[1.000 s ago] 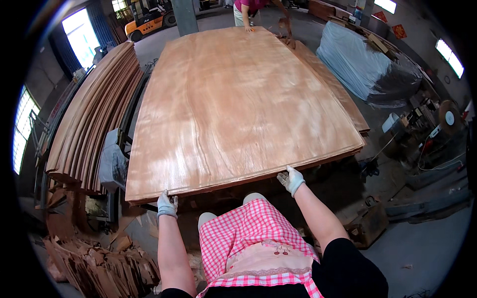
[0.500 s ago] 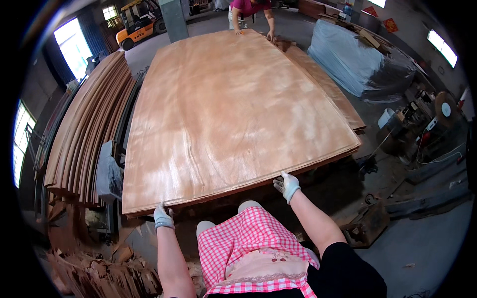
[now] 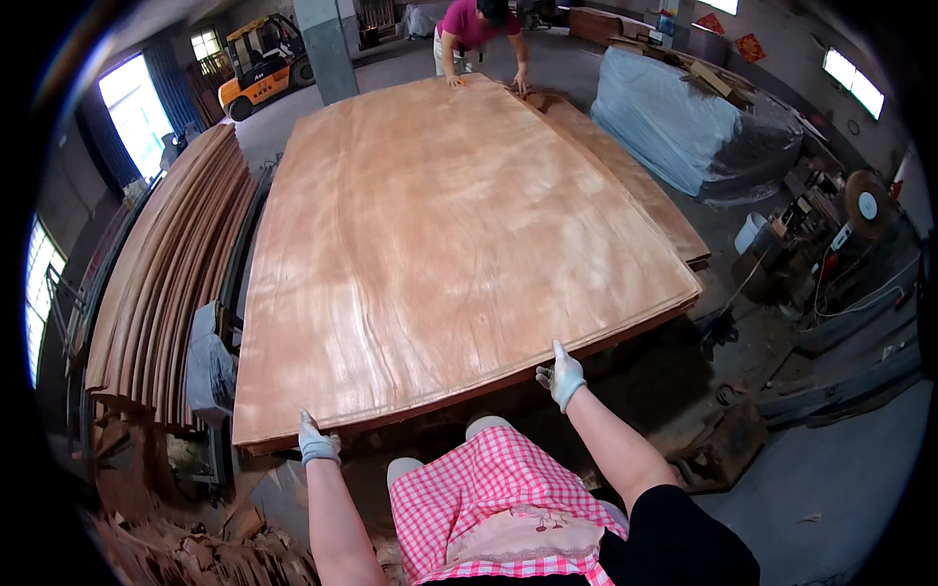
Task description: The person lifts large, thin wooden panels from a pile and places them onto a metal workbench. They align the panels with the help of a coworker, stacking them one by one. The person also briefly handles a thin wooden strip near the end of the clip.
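Note:
A large reddish-brown wood veneer sheet (image 3: 440,244) lies on top of a stack of similar sheets, its broad face glossy and slightly wavy. At its near left corner, my left hand (image 3: 318,441), in a pale work glove, is closed on the edge with the thumb uppermost. Farther right along that same edge is my gloved right hand (image 3: 562,377), its thumb at the top and its fingers bent against the stack's side; some fingertips are hidden. Across the stack, another person (image 3: 479,34) in a magenta top leans over with both hands on the far edge.
Left of the stack stands a pile of curved veneer sheets (image 3: 161,283). More sheets (image 3: 625,176) lie along the right side. A plastic-wrapped pile (image 3: 674,117), a forklift (image 3: 262,73) and a pillar (image 3: 327,49) are farther off. Scrap wood (image 3: 195,552) lies at the lower left.
The view has shifted slightly, so the sheet's near edge sits a little lower in the picture. Both my hands stay at that edge, and the right thumb points up more.

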A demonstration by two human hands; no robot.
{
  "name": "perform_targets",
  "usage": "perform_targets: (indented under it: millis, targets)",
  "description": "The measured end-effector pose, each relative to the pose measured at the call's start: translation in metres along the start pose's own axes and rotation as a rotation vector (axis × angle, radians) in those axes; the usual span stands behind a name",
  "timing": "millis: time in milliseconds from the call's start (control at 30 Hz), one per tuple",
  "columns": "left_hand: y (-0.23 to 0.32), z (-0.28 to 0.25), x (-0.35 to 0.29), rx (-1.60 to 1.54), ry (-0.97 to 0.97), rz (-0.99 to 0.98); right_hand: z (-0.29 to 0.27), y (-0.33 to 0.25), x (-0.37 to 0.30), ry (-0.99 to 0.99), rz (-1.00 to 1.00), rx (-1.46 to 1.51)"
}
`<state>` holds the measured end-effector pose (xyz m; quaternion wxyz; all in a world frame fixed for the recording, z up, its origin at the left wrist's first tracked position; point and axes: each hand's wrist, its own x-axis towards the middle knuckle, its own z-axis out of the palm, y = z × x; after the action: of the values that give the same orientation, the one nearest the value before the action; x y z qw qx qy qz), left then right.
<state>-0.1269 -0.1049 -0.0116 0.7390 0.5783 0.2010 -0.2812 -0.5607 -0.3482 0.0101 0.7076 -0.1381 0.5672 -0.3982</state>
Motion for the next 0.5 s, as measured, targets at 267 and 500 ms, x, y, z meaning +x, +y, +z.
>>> perform_targets:
  millis: [267,500]
  targets:
    - [-0.018,-0.007,0.023,0.244,0.150,-0.042,-0.014,0.009,0.021,-0.023,0.018,0.070]
    - [-0.012,-0.008,0.026,0.173,0.218,0.011,-0.006,0.016,0.025,-0.012,0.007,0.037]
